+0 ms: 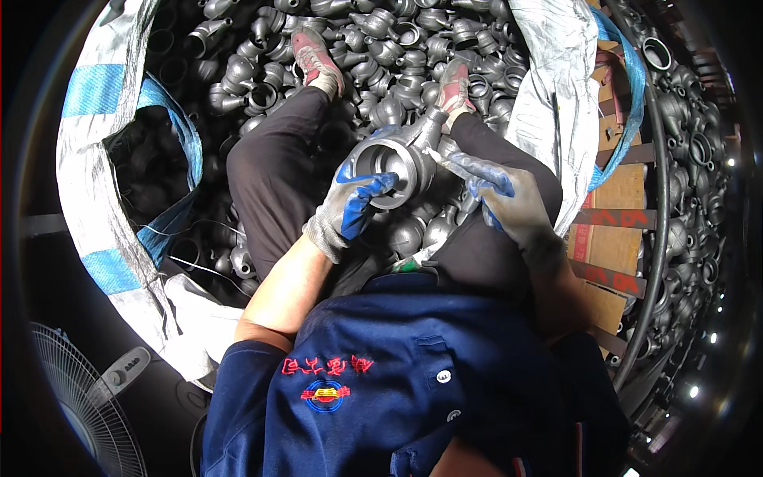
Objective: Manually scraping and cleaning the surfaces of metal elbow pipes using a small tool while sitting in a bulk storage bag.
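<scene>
My left hand point(354, 199), in a grey knit glove with blue coating, grips a hollow grey metal casting point(433, 127) by its round open rim. The thumb reaches into the opening, and the other fingers are partly hidden behind the rim. A narrow neck sticks out from the casting toward the upper right. My right hand point(505, 195), gloved the same way, is beside the casting on its right. Its fingers are stretched out toward the casting's side, and the fingertips touch it or come very near. I make out nothing held in that hand.
Loose castings point(381, 52) lie heaped around my legs and shoes inside a large white woven bag point(87, 175) with blue straps. A slatted rack point(616, 219) and a dark curved rail stand at right, with more castings beyond. A fan point(79, 397) is at lower left.
</scene>
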Available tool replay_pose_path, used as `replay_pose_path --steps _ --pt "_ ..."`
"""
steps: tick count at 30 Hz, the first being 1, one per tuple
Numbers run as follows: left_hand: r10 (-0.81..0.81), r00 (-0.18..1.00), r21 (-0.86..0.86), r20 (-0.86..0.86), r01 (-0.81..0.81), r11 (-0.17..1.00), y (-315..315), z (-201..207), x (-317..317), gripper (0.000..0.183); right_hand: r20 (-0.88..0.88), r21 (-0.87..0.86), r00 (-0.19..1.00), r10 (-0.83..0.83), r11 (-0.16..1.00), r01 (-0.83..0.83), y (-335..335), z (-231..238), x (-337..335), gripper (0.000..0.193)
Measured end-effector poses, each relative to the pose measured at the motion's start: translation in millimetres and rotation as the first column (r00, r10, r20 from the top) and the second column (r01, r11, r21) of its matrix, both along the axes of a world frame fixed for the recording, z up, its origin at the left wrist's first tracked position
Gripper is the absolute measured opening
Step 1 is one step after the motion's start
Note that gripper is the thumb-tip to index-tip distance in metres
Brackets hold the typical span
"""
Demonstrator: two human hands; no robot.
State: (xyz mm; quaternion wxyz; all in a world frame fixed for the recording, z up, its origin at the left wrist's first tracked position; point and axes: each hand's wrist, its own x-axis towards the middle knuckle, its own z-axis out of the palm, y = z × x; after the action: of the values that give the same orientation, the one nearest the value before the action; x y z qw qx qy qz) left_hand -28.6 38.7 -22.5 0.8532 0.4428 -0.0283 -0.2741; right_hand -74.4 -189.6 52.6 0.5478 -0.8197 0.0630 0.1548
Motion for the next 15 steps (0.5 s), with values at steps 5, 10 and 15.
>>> replay_pose_path --steps 5,10,15 --pt "0.01 0.997 -0.107 -0.073 -0.017 0.994 -1 -1 -1 0.064 0.47 -0.345 0.869 0.154 0.939 0.02 -6 -12 -4 0.036" --pt "0.012 0.997 -0.029 -0.072 -0.014 0.999 0 -7 -2 0.059 0.427 -0.593 0.845 0.322 0.806 -0.008 9 5 -11 0.035" --pt "0.017 0.995 -0.067 -0.1 -0.024 0.997 0 -7 -3 0.054 0.405 -0.483 0.867 0.29 0.873 -0.066 3 -3 -5 0.031"
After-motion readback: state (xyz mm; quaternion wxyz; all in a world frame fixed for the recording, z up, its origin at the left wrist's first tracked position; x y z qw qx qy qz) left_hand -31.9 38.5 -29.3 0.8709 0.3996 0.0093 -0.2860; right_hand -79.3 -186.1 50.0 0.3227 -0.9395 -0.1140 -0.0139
